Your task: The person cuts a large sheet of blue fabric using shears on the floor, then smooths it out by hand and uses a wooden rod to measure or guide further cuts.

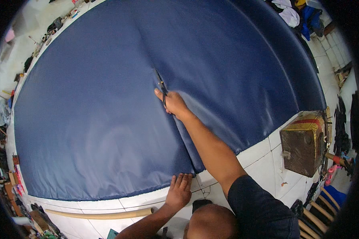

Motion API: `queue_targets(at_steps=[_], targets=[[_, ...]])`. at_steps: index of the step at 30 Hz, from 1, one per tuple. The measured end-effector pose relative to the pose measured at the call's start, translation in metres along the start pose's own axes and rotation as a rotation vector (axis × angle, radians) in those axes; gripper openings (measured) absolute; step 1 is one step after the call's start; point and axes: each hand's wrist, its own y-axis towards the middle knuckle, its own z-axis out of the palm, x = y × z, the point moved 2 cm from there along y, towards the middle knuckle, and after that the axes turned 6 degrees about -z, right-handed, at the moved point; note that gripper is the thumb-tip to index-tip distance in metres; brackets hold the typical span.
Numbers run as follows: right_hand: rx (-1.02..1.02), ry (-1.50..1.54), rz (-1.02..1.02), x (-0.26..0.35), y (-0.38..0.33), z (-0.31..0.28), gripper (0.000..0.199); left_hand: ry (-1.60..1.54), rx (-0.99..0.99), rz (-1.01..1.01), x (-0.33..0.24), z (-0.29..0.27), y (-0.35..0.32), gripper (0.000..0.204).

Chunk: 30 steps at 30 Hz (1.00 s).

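Note:
A wide sheet of dark blue, leather-like material [87, 99] lies spread over the floor. My right hand [175, 104] grips black-handled scissors [160, 82] near the sheet's middle, their blades pointing away from me. A slit runs through the material from the near edge up to the scissors, its right side slightly raised in folds. At the near edge, just left of the slit, my left hand [180, 194] rests with its fingers stretched over the border of the sheet. It holds nothing that I can see.
White floor tiles [261, 161] show around the sheet. A dark, worn block [303, 145] stands by its right edge. A pale pole [99, 214] lies at the near left, and several wooden handles [318, 211] at the near right. Mixed clutter [2, 151] lines the left; cloths [289, 16] lie far right.

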Motion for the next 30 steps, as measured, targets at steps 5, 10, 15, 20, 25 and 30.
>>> queue_targets(at_steps=[5,10,15,20,25,30], targets=[[-0.070,-0.012,-0.076,0.011,0.024,0.007,0.067,-0.043,0.029,-0.005,0.005,-0.003,0.001,0.066],[-0.005,0.021,-0.076,0.017,0.052,0.005,0.063,-0.042,0.064,-0.035,0.005,0.000,0.002,0.067],[0.028,0.069,-0.057,0.042,0.111,0.003,0.062,-0.042,0.091,-0.035,0.005,-0.003,0.006,0.062],[-0.013,0.024,-0.089,0.038,0.129,0.005,0.063,-0.314,0.257,-0.246,0.007,-0.051,0.038,0.059],[0.058,0.024,-0.083,0.042,0.124,0.005,0.064,-0.227,-0.622,-0.331,0.120,-0.131,0.194,0.060],[0.084,0.062,-0.091,0.051,0.125,0.000,0.065,0.053,-0.711,-0.566,0.180,-0.148,0.274,0.072]])
